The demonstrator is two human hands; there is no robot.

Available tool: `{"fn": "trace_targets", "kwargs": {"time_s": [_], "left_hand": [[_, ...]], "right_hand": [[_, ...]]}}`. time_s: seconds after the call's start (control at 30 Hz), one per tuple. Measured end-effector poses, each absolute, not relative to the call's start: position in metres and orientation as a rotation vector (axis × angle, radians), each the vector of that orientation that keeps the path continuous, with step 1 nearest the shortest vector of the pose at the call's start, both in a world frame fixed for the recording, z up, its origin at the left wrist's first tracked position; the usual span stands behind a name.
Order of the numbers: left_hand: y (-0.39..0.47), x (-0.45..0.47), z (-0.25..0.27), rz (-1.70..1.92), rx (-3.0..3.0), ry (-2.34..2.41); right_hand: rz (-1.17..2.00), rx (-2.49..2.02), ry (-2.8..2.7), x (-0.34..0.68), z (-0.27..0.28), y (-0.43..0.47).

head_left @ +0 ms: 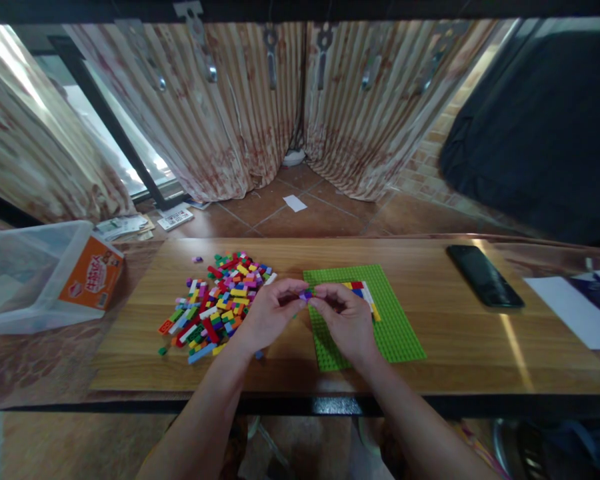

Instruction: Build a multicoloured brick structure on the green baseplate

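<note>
Between the fingertips of both hands is a small purple building brick point(306, 295), with a bit of green beside it. My left hand point(275, 308) pinches it from the left, and my right hand point(344, 317) pinches it from the right. Beneath my right hand lies a green studded baseplate point(400, 333). Red, blue, white and yellow bricks point(369, 297) are set on the plate, partly hidden by my right hand. To the left of my left hand spreads a loose pile of bricks point(225, 303) in many colours and lengths.
A black phone point(485, 275) rests on the wooden table point(450, 363) at the right, near white paper point(565, 310). Beyond the left end stands a clear plastic bin point(35, 273) with an orange label. Curtains point(220, 120) hang behind the table.
</note>
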State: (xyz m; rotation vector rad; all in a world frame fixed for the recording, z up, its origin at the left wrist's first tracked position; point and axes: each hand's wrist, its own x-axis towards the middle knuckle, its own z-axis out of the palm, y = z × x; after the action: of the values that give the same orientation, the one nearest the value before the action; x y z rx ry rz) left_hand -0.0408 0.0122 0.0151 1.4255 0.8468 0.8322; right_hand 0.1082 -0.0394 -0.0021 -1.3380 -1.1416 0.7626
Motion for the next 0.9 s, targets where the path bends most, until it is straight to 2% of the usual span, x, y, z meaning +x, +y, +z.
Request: {"fn": "trace_targets", "kwargs": {"time_s": [0.53,0.9], "left_hand": [[0.014,-0.045,0.021,0.782,1.344,0.764],[0.009,-0.035,0.016,0.863,1.191,0.786]], "right_hand": [[1.151,-1.143,-1.026,0.114,0.001,-0.034],[0.973,-1.206,-1.135,0.116,-0.001,-0.038]]}}
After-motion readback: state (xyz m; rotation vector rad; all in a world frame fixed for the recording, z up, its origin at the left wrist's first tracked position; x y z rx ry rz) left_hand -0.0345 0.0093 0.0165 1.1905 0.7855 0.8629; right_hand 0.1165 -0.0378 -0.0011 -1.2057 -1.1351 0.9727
